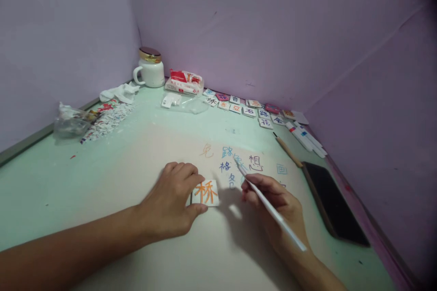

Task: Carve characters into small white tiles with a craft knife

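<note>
My left hand (175, 198) is closed around the left side of a small white square block (205, 193), thumb at its near edge and fingers at its far edge. An orange Chinese character covers the block's top face, and it rests on the tabletop. To its right, my right hand (276, 204) pinches a slim white pen-like tool (273, 211). The tool's thin tip points up and left over handwritten characters (227, 166) on the pale work surface, apart from the block. Whether the tip is a blade or a nib, I cannot tell.
Several lettered blocks (249, 111) line the back wall. A lidded white mug (152, 72), a red-and-white packet (184, 82) and paper scraps (109, 120) lie back left. On the right are a wooden-handled carving tool (288, 150), white markers (302, 138) and a dark phone (334, 202).
</note>
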The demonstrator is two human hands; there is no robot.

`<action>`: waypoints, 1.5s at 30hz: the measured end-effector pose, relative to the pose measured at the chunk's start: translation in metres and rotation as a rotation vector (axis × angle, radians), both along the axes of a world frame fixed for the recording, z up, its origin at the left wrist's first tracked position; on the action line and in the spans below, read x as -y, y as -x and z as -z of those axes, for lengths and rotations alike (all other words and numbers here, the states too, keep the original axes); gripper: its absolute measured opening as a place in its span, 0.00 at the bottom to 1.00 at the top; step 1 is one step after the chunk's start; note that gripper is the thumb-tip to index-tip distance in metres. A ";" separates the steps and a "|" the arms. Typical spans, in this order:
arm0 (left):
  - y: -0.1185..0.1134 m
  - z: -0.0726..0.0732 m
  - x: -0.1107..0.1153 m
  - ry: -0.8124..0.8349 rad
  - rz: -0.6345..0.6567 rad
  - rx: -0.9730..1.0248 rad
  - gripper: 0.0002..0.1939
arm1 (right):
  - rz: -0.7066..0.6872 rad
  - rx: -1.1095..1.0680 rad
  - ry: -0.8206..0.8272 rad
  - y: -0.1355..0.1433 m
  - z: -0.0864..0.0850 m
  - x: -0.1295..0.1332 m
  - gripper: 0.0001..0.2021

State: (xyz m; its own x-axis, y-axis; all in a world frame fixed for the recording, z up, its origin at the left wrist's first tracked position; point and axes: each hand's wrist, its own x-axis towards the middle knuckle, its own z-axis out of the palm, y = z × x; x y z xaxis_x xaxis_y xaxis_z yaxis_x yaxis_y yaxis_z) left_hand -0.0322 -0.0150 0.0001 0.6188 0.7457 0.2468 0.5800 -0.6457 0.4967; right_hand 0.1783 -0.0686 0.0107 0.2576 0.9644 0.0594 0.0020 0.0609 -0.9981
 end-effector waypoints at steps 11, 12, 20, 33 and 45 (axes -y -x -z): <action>-0.005 -0.003 0.004 0.028 0.004 -0.053 0.15 | -0.107 0.144 -0.138 0.016 0.006 0.002 0.10; -0.005 -0.003 0.004 0.028 0.004 -0.057 0.14 | -0.127 0.154 -0.136 0.018 0.004 0.000 0.09; -0.005 -0.003 0.004 0.015 -0.047 -0.045 0.13 | -0.047 0.277 -0.280 0.026 0.016 -0.002 0.09; -0.006 -0.007 0.006 0.034 -0.044 -0.075 0.12 | -0.072 0.426 -0.295 0.029 0.018 0.005 0.08; -0.006 -0.006 0.005 0.024 -0.052 -0.052 0.12 | -0.276 0.565 -0.332 0.021 0.019 0.002 0.07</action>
State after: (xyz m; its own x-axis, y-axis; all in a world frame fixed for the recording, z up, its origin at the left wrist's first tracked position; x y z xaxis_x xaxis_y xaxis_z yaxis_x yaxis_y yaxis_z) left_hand -0.0260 -0.0200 0.0059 0.5904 0.7826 0.1975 0.6377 -0.6023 0.4802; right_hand 0.1574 -0.0704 -0.0088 -0.1505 0.8978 0.4140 0.4541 0.4347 -0.7777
